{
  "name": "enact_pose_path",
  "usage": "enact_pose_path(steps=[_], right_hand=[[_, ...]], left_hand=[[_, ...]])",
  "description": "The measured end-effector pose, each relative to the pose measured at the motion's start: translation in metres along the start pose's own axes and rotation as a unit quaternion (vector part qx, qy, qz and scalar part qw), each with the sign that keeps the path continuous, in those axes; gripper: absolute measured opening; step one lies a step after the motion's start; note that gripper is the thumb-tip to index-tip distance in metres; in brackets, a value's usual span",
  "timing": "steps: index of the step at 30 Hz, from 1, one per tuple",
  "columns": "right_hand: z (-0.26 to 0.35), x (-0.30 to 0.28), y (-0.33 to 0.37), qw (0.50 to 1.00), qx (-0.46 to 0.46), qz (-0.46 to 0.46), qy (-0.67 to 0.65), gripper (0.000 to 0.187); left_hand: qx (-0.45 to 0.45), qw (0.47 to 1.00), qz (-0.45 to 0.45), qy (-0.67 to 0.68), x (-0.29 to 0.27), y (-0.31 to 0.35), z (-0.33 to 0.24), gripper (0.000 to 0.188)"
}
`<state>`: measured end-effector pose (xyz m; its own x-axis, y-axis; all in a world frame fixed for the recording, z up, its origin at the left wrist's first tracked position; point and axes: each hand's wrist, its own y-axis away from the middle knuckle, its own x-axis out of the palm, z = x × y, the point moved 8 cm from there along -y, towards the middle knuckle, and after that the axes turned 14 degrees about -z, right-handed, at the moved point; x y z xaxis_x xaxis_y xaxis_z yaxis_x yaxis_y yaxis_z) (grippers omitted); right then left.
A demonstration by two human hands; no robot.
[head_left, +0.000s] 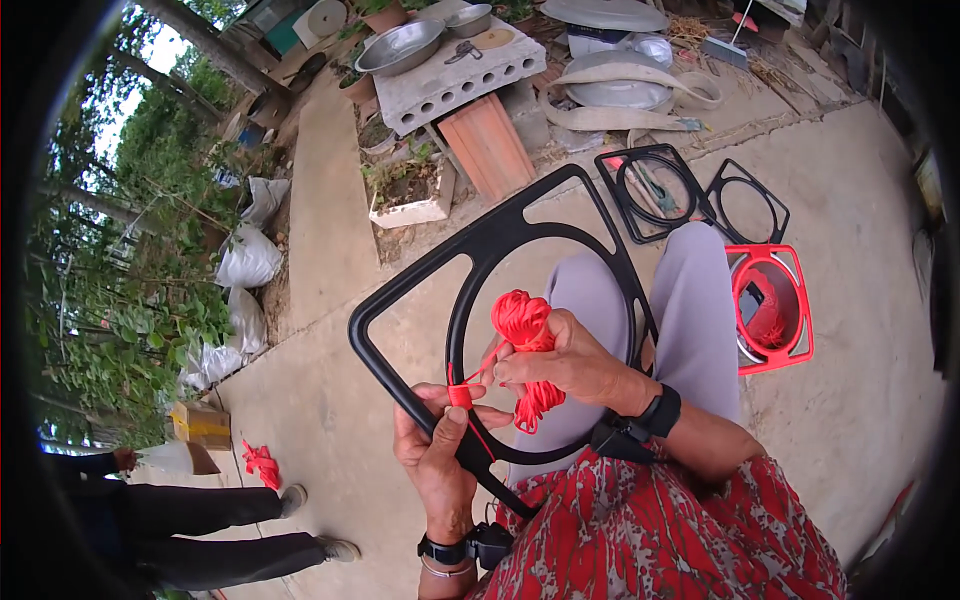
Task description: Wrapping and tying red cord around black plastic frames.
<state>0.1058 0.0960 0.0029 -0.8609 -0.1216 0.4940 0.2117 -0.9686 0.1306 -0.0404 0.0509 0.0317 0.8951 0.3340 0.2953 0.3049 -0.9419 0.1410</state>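
Observation:
Across my lap lies a black square frame with a round ring inside it. Red cord is wound in a short band around the ring's left side, and a loose strand trails below it. My left hand grips the ring at that band, thumb on top and fingers behind. In my right hand is a bundle of red cord, its loops hanging out above and below the fist. A strand runs taut from the wound band toward my right fingers.
Two more black frames lie on the concrete ahead to the right. Beside my right knee stands a red-framed bucket with red cord inside. A person's legs show at lower left, near a red cloth and a cardboard box. Farther off, a concrete slab carries metal bowls.

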Motion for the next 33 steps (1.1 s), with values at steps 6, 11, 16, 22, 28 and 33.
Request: enact_pose_path(steps=[6, 11, 16, 22, 28, 33], right_hand=[[0.004, 0.004, 0.0, 1.0, 0.006, 0.015, 0.002, 0.019], [0.007, 0.007, -0.004, 1.0, 0.01, 0.011, -0.011, 0.021], [0.006, 0.006, -0.012, 1.0, 0.005, 0.006, -0.023, 0.021], [-0.009, 0.002, -0.014, 0.999, 0.023, 0.026, -0.007, 0.017], [-0.017, 0.003, -0.014, 0.997, 0.037, 0.041, -0.047, 0.015], [-0.02, 0.0, -0.015, 0.998, 0.036, 0.039, -0.045, 0.018]], left_hand=[[-0.01, 1.0, -0.01, 0.012, -0.005, -0.002, 0.006, 0.025], [-0.014, 1.0, -0.016, 0.014, -0.009, -0.005, 0.008, 0.026], [-0.032, 0.999, 0.015, 0.025, -0.003, -0.005, 0.005, 0.022], [-0.036, 0.999, 0.002, 0.011, -0.003, -0.005, 0.008, 0.024], [-0.048, 0.999, 0.001, 0.018, -0.003, -0.006, 0.01, 0.021], [-0.065, 0.998, -0.01, -0.016, 0.001, -0.006, 0.006, 0.02]])
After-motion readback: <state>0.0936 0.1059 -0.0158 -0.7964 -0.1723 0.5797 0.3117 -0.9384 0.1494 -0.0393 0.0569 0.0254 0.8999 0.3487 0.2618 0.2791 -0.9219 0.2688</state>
